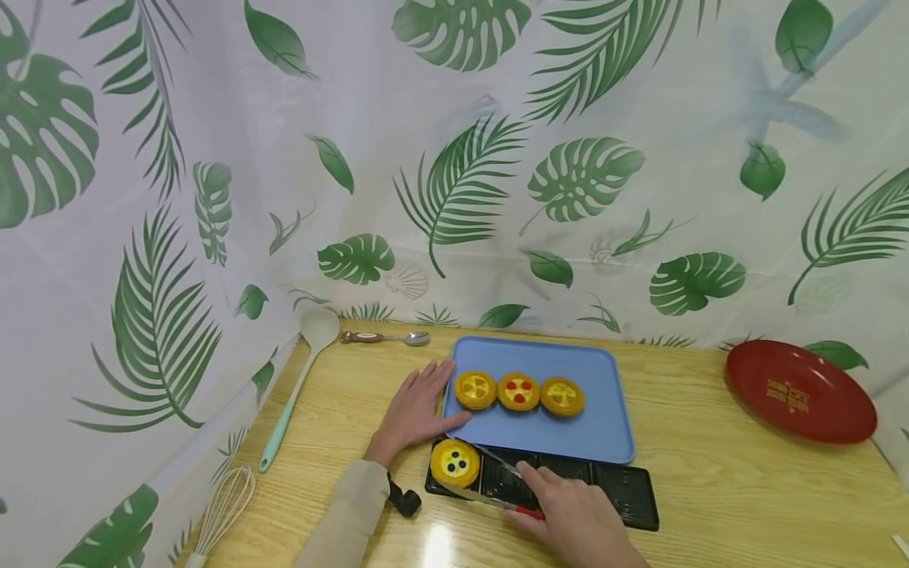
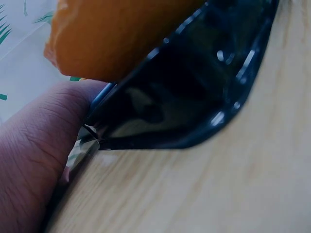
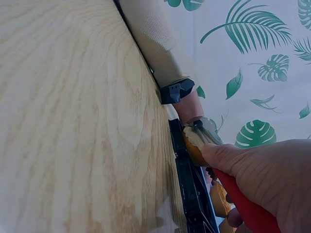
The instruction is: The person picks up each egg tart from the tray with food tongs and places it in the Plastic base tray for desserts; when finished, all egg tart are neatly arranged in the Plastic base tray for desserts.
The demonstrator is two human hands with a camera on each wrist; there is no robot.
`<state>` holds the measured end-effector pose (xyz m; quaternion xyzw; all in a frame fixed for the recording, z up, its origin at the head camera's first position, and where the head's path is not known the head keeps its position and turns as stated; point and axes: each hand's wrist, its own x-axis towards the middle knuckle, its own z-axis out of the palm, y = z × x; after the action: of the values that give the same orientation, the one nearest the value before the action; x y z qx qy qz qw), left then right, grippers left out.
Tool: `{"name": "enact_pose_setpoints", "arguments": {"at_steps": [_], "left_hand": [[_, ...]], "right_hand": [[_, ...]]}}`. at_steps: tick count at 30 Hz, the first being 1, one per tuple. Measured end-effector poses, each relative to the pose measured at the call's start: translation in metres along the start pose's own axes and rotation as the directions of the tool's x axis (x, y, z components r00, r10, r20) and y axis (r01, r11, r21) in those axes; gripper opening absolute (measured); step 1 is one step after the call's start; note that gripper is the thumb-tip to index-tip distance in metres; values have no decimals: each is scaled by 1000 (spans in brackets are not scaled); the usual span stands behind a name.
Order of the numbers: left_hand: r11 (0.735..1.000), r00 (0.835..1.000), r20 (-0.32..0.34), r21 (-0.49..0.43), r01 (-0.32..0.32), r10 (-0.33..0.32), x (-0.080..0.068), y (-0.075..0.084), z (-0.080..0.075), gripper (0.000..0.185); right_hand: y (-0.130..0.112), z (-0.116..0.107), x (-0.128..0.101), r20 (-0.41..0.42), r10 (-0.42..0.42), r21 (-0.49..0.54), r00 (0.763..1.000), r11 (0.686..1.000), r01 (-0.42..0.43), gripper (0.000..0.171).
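My right hand (image 1: 575,517) grips red-handled metal tongs (image 1: 527,512), whose arms lie on either side of an egg tart with dark berries (image 1: 454,464). That tart sits at the left end of a black tray (image 1: 626,495) with several compartments; the left wrist view shows its orange side (image 2: 121,39) above the tray wall. On the left edge of a blue tray (image 1: 540,435) rests my left hand (image 1: 419,406), fingers extended. Three tarts stand in a row on the blue tray: yellow-topped (image 1: 474,390), red-dotted (image 1: 518,392) and yellow-topped (image 1: 562,396).
A red oval plate (image 1: 802,392) lies at the far right. Along the left are a ladle-like utensil with a green handle (image 1: 280,430) and a whisk (image 1: 223,509). A spoon (image 1: 383,338) lies near the leaf-printed curtain (image 1: 483,300) at the back.
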<state>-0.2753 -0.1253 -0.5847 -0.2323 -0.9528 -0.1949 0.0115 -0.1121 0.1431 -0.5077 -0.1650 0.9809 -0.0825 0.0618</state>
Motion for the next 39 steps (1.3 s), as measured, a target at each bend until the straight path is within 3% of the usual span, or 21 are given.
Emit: {"name": "enact_pose_setpoints", "arguments": {"at_steps": [7, 18, 28, 39], "left_hand": [[1000, 1000, -1, 2, -7, 7, 0, -1, 1, 105], [1000, 1000, -4, 11, -11, 11, 1, 0, 1, 104], [1000, 1000, -4, -2, -3, 3, 0, 0, -1, 104], [1000, 1000, -10, 17, -11, 11, 1, 0, 0, 105]], "right_hand": [[0, 1, 2, 10, 6, -2, 1000, 1000, -6, 72], [-1, -8, -1, 58, 65, 28, 996, 997, -67, 92], [8, -18, -9, -57, 94, 87, 994, 992, -89, 86], [37, -34, -8, -131, 176, 141, 976, 977, -157, 95]]}}
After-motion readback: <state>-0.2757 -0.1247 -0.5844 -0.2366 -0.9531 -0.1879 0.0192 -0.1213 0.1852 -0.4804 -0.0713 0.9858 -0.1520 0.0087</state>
